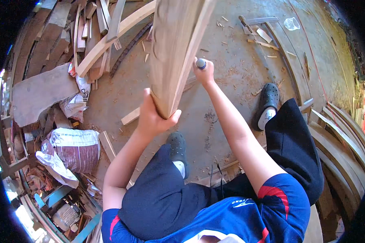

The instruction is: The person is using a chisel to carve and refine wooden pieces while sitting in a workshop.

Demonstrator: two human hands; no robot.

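Note:
A long, thick piece of pale wood (172, 52) runs from the top edge down to the middle of the view, its near end narrowing. My left hand (154, 115) is closed around that near end, thumb on one side and fingers on the other. To the right of the wood, my right hand (204, 73) makes a fist around a tool handle with a round grey-blue butt (201, 63). The rest of this tool is hidden behind the wood and my hand, so its kind does not show.
Curved timbers and offcuts (99, 54) are heaped at the far left. Below them stand a stuffed sack (77, 150) and a motor (67, 216). Curved planks (338, 158) lie at the right. A strip of wood (130, 116) and shavings lie on the concrete floor (231, 44).

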